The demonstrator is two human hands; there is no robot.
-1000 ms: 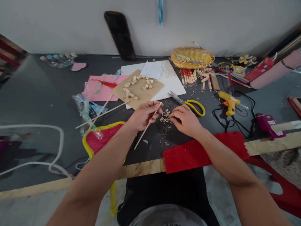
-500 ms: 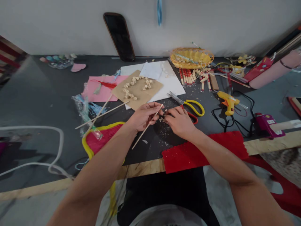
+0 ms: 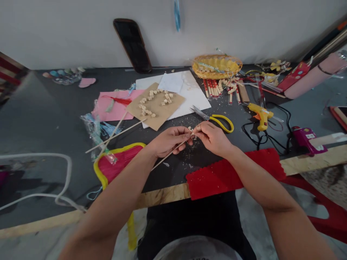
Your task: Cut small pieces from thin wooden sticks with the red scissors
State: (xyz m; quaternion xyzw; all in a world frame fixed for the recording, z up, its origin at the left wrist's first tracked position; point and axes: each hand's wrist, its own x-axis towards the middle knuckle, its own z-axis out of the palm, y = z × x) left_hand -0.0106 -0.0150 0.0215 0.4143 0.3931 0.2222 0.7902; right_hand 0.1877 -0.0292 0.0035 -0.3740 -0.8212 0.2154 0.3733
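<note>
A thin wooden stick (image 3: 168, 155) lies slanted in my left hand (image 3: 173, 140), its fingers closed around the upper part. At the stick's top end, my right hand (image 3: 211, 139) is pinched together, its fingertips meeting those of my left hand; what sits between them is too small to make out. Small pale wood bits (image 3: 190, 129) lie on the dark tabletop just behind the fingertips. Scissors (image 3: 221, 122) with a yellow handle loop rest beyond my right hand. Clusters of pale wooden pieces (image 3: 150, 95) form a curve on a brown card (image 3: 151, 120).
Two crossed sticks (image 3: 119, 134) lie left of my hands, by a pink-and-yellow woven piece (image 3: 119, 159). A yellow glue gun (image 3: 260, 116) with a black cord is at right. Behind stand a yellow basket (image 3: 217, 66) and a leaning phone (image 3: 132, 45). Red cloth (image 3: 211, 178) covers the front edge.
My right hand has lifted from the wood bits on the table and come to the stick's top end, fingers now pinched. The left hand still holds the stick.
</note>
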